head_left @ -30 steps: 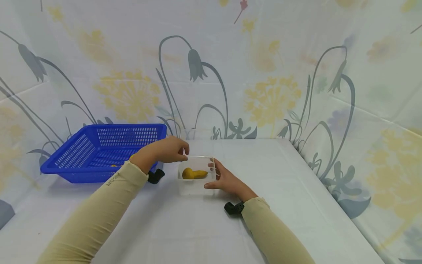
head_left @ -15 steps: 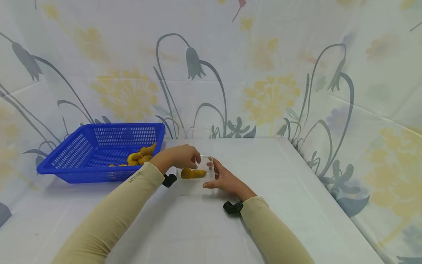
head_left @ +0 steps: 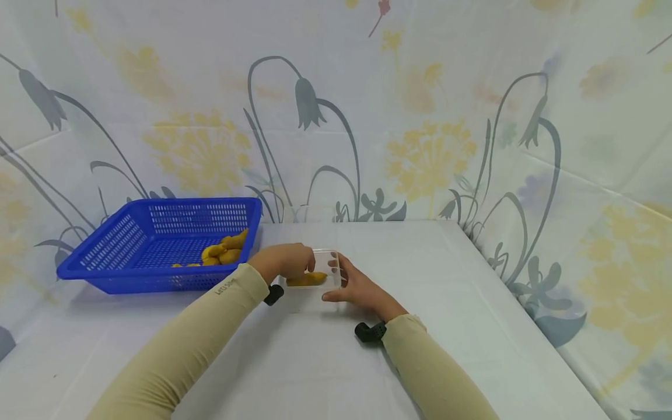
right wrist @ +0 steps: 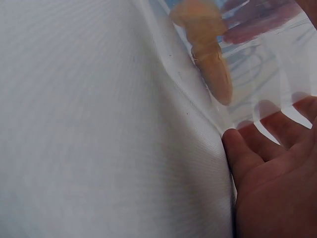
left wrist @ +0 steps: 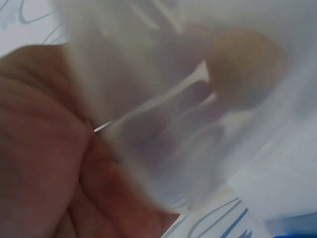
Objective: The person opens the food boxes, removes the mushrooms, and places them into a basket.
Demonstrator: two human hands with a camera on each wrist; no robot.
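A clear plastic box [head_left: 326, 255] stands on the white cloth, with a knobbly yellow root like ginger [head_left: 310, 279] lying in it. My left hand [head_left: 286, 261] reaches over the box's left rim. In the left wrist view its fingers look extended beside the root [left wrist: 247, 64], blurred behind the box's plastic wall; whether they touch it is hard to see. At the box's right side my right hand [head_left: 359, 286] grips it, thumb at the near corner and fingers spread along the wall. The right wrist view shows the root [right wrist: 213, 59] through the plastic.
To the left stands a blue perforated basket [head_left: 157, 271], with several more yellow roots [head_left: 223, 252] in its right end. Another clear container [head_left: 315, 213] is faintly visible at the back. A grey object [head_left: 5, 343] shows at the far left edge.
My left hand has moved right and down from above the box's left rim into the box, covering the root's round end. My right hand has stayed at the box's right side.
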